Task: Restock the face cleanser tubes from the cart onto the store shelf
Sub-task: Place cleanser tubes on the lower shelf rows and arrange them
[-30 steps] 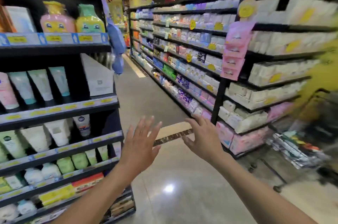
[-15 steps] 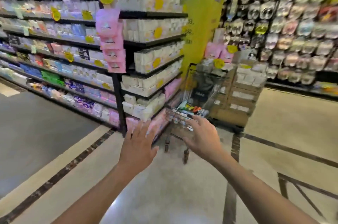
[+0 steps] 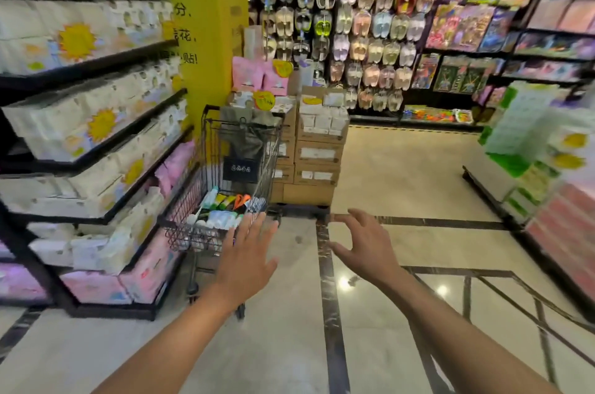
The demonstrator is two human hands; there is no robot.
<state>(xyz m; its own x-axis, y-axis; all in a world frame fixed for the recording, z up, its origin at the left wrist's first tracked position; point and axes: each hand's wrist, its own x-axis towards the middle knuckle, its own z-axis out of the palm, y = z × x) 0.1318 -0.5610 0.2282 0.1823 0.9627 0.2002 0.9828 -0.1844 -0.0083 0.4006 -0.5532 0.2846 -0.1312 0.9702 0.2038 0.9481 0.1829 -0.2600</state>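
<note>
I hold both hands empty, left (image 3: 248, 260) flat, right (image 3: 363, 244) loosely spread, reaching toward the cart (image 3: 225, 200) to grab tubes (image 3: 222, 210)

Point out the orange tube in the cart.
The orange tube lies in the back row of the cart, green tubes to its left, a blue-striped item to its right; the nearer tubes are white.

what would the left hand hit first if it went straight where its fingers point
Likely the near rim of the cart, cleanser tubes just past it; depth is unclear, so the left hand might clear it.
</note>
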